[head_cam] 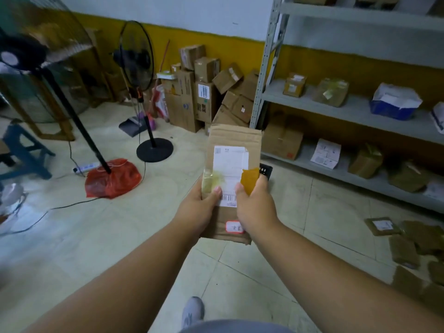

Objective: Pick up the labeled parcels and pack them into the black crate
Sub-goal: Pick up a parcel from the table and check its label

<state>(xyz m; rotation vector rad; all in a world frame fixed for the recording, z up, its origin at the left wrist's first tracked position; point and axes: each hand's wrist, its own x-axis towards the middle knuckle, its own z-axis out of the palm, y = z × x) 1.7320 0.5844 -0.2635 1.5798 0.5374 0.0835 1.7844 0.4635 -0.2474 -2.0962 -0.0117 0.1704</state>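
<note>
A flat brown cardboard parcel (234,143) with a white shipping label and a small red-edged sticker is held up in front of me at chest height. My left hand (199,207) grips its left edge, thumb on the label. My right hand (255,207) grips its right edge, and a dark object (265,169) of unclear kind sticks out behind those fingers. Several taped brown parcels (408,246) lie on the floor at the right. No black crate is in view.
Grey metal shelving (355,111) with parcels fills the right side. Stacked cardboard boxes (204,92) stand against the yellow wall. Two standing fans (140,63) and a red bag (113,179) with cables occupy the left floor, beside a blue stool (24,150).
</note>
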